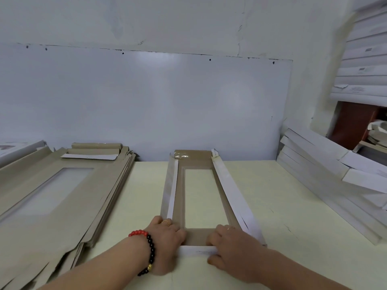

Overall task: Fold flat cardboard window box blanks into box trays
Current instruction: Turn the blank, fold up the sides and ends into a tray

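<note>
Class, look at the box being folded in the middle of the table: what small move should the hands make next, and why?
Probably fold the near end flap fully upright and tuck it in. Both the left hand and the right hand already grip that end, and the box's two long side walls stand up, while this end looks unfinished.

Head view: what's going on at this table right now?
A person is folding a cardboard window box blank into a tray on the table. The left hand and right hand grip its near end flap. Both long side walls are already raised. A stack of flat blanks lies to the left.
</note>
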The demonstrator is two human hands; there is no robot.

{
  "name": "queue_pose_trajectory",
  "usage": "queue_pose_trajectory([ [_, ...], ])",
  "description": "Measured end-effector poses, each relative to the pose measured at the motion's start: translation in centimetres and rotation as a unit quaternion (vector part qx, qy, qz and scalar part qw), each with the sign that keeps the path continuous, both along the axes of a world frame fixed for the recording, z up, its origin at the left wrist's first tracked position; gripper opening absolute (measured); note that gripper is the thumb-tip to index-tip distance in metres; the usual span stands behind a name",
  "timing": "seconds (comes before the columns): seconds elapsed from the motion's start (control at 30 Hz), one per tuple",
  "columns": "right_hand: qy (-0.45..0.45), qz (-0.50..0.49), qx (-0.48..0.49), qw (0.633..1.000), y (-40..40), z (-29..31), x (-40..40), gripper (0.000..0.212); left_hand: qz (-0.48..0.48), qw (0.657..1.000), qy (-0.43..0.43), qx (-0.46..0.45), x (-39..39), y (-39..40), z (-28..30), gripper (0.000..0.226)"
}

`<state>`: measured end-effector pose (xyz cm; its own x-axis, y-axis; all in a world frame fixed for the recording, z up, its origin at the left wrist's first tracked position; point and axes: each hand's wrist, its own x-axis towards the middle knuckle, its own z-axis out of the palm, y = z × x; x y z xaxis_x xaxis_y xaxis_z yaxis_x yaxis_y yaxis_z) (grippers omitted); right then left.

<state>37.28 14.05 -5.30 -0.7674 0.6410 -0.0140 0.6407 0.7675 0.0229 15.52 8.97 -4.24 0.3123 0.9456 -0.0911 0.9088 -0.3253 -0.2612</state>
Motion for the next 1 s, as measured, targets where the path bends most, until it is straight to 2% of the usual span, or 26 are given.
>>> queue_pose_trajectory([
  [0.13,0.007,0.002,-0.005,1.000,-0.2,0.3,-0.5,0.034,-0.039,0.994,0.095,-0.036,-0.9,0.7,1.8,0.046],
  [0.3,0.007,0.010,-0.012,1.000,-0.1,0.3,-0.6,0.030,-0.065,0.991,0.117,-0.031,-1.1,1.3,2.4,0.044],
  [0.47,0.025,0.016,-0.007,1.000,0.1,0.0,-0.7,0.028,-0.048,0.996,0.075,-0.030,-1.0,0.7,1.4,0.043],
  [0.6,0.052,0.013,-0.009,0.999,0.1,-0.2,-0.8,0.025,-0.030,0.999,-0.016,-0.010,0.4,-0.4,-0.2,0.038],
  [0.77,0.064,0.023,-0.018,0.998,0.4,0.5,0.6,0.013,-0.035,0.999,-0.025,0.025,1.5,-0.6,-1.4,0.029],
  [0.83,0.019,0.054,0.066,0.996,0.6,0.9,2.0,0.009,-0.032,0.999,-0.026,0.029,1.3,-0.6,-1.4,0.028],
  [0.9,-0.008,0.045,0.119,0.992,0.4,1.1,3.3,0.022,-0.030,0.999,-0.027,0.032,1.3,-0.7,-1.4,0.028],
  [1.0,0.004,0.052,0.140,0.989,0.7,0.6,4.4,0.031,-0.025,0.999,-0.024,0.031,1.6,-0.9,-1.3,0.028],
])
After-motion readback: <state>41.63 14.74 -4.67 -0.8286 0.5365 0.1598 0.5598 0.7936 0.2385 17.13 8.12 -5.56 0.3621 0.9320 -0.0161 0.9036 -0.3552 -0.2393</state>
